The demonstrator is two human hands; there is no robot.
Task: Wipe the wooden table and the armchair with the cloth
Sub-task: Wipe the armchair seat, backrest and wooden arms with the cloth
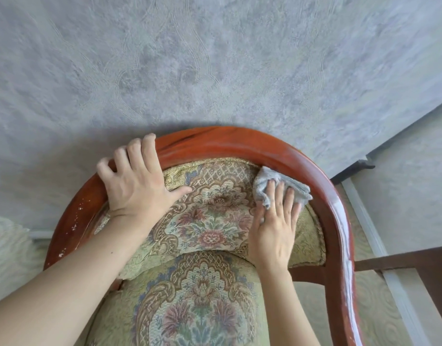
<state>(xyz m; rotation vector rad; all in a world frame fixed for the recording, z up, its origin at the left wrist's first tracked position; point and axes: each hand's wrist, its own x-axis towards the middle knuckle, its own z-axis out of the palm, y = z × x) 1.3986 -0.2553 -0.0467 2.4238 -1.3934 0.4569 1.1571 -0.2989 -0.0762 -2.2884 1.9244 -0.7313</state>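
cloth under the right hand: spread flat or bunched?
Bunched. The grey cloth shows crumpled folds where the right hand presses it with straight fingers against the upholstered backrest, just below the wooden rail.

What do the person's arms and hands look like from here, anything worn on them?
Both forearms are bare to the frame's edge, no sleeves showing. The left hand and right hand wear no gloves, rings, watch or bracelets that I can see.
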